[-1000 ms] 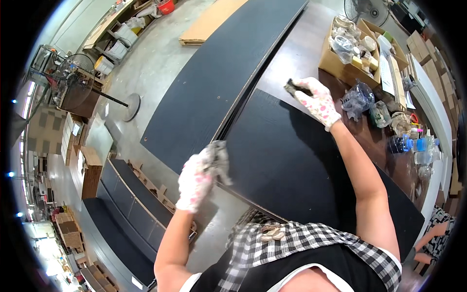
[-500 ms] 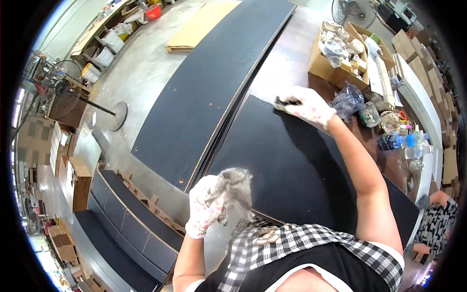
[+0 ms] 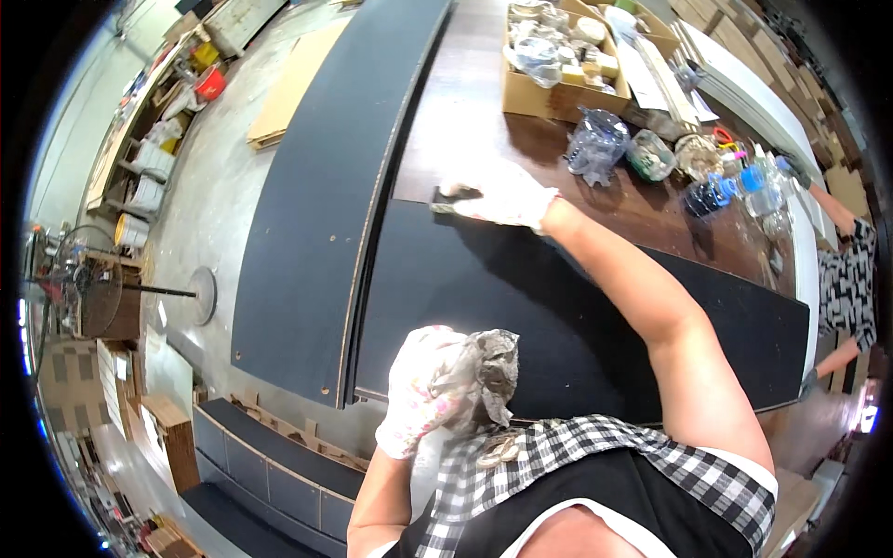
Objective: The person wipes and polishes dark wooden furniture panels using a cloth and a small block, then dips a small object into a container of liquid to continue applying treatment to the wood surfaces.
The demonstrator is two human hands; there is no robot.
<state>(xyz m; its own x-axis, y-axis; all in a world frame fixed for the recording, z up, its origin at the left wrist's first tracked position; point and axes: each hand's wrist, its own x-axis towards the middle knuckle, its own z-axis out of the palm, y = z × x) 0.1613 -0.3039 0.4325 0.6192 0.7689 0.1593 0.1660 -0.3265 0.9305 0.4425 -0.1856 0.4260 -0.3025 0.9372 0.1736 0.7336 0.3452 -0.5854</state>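
A black board [image 3: 558,316] lies flat on a brown table in front of me. My right hand [image 3: 502,193], in a white patterned glove, reaches to the board's far edge near its left corner. Its fingers close on a small dark block [image 3: 443,201] pressed to that edge; I cannot make out its exact kind. Near my apron, over the board's near edge, my left hand [image 3: 423,386] wears a similar glove and grips a crumpled grey rag [image 3: 498,372]. Against the board's left side lies a stack of long black panels [image 3: 298,205].
Beyond my right arm are a cardboard box [image 3: 558,100] of jars, a plastic bag [image 3: 597,144] and bottles [image 3: 712,193]. At the right, a co-worker's gloved hand [image 3: 808,385] is at the board's end. A fan [image 3: 88,279] stands on the left floor; black shelving [image 3: 279,474] is lower left.
The view has turned, and things on the table appear farther left. My left hand with the rag has come nearer the board. More of the co-worker's arms shows at the right.
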